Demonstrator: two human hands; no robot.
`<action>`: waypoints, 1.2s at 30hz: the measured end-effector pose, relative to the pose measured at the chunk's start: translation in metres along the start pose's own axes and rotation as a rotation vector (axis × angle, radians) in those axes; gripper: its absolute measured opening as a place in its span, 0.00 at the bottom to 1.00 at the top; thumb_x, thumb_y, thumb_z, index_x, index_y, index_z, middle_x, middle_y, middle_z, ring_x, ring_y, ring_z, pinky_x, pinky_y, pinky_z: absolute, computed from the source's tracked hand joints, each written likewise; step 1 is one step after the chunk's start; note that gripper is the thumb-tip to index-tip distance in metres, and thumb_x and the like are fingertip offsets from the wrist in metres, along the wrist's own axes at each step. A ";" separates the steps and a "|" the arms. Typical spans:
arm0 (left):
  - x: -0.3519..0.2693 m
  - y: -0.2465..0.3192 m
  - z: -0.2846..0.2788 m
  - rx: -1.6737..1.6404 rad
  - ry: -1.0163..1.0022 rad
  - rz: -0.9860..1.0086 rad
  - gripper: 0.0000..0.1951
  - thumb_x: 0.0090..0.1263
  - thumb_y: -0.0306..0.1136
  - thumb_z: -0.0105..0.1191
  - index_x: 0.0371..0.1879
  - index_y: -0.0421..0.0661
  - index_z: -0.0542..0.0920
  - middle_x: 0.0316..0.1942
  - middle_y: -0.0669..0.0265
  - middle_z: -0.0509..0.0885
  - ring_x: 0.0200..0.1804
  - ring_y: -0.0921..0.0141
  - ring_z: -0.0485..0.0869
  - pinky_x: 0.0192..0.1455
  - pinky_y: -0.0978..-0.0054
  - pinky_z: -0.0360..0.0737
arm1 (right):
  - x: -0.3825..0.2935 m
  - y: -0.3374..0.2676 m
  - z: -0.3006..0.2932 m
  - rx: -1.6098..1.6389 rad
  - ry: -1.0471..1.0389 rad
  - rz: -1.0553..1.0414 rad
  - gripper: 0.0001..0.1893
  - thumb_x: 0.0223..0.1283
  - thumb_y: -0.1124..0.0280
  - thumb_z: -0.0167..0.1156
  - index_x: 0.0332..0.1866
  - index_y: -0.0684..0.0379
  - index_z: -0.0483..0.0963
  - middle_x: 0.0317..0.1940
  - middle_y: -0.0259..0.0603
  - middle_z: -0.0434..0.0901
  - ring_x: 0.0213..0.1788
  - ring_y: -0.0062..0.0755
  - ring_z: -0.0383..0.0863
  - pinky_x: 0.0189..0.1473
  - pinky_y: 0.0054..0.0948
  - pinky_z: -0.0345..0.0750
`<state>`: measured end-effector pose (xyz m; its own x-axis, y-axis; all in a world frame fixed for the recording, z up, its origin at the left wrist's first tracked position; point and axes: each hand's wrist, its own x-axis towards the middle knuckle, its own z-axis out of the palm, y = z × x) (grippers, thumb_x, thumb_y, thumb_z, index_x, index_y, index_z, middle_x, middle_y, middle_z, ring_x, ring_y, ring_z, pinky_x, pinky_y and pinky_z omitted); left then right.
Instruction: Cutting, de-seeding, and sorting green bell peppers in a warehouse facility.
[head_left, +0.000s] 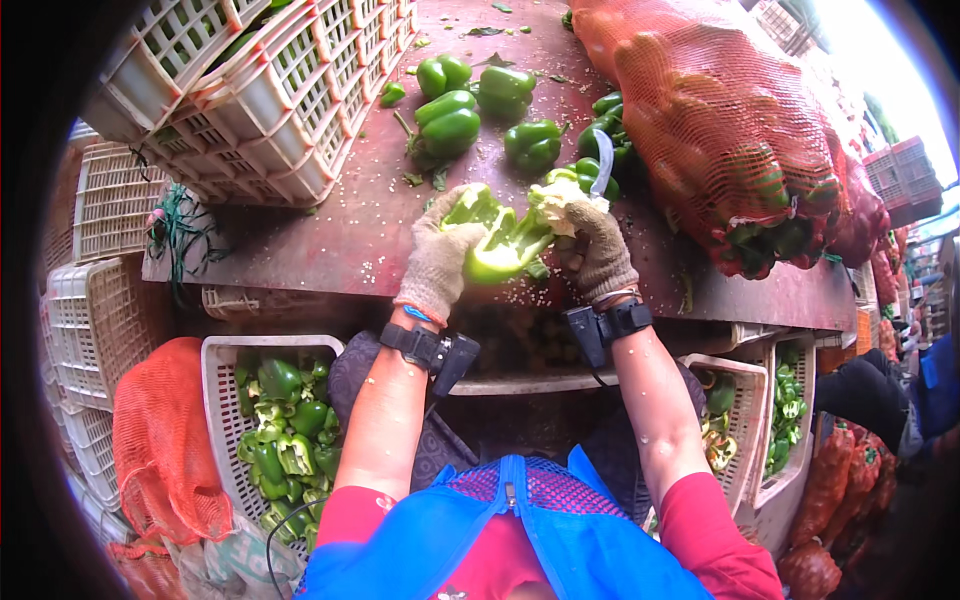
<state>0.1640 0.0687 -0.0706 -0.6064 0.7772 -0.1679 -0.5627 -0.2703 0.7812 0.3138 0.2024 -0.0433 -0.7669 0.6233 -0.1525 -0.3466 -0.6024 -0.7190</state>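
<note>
My left hand (439, 251), in a knitted work glove, grips the left side of an opened green bell pepper (506, 244) above the table. My gloved right hand (598, 244) holds the pale, seedy core (556, 202) at the pepper's right side. A knife with a curved blade (603, 163) sticks up from the right hand; its handle is hidden in the fingers. Beyond my hands lie several whole green bell peppers (448, 124) on the reddish tabletop (352, 240), among scattered seeds and leaf scraps.
White plastic crates (277, 112) stand on the table's left. A red mesh sack of peppers (712, 127) lies at the right. Below are a crate of cut peppers (212, 375) by my left leg and more crates (757, 427) at the right. Another person's leg (862, 394) shows far right.
</note>
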 end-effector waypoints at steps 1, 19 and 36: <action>0.000 -0.003 -0.003 0.003 0.001 0.001 0.26 0.55 0.12 0.53 0.56 0.40 0.78 0.46 0.62 0.84 0.47 0.68 0.84 0.50 0.71 0.84 | 0.000 0.001 0.000 -0.043 0.104 -0.061 0.18 0.58 0.73 0.64 0.52 0.65 0.75 0.42 0.42 0.84 0.38 0.29 0.85 0.40 0.24 0.81; -0.014 0.041 0.012 0.717 -0.041 0.714 0.14 0.62 0.34 0.60 0.44 0.40 0.79 0.39 0.54 0.82 0.42 0.60 0.82 0.44 0.64 0.78 | -0.003 -0.011 0.067 -1.119 -0.226 -0.176 0.25 0.47 0.68 0.74 0.51 0.64 0.76 0.34 0.32 0.82 0.32 0.18 0.79 0.35 0.22 0.76; -0.096 -0.007 0.021 1.234 0.310 0.505 0.13 0.64 0.41 0.55 0.26 0.44 0.80 0.22 0.51 0.80 0.29 0.50 0.82 0.33 0.52 0.75 | -0.105 0.037 0.060 -0.964 -0.240 -0.055 0.19 0.53 0.75 0.68 0.51 0.65 0.74 0.41 0.36 0.81 0.38 0.23 0.78 0.42 0.24 0.76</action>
<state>0.2378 0.0080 -0.0472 -0.7859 0.5441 0.2939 0.5184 0.3205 0.7928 0.3496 0.0848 -0.0135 -0.8887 0.4570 -0.0380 0.1207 0.1533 -0.9808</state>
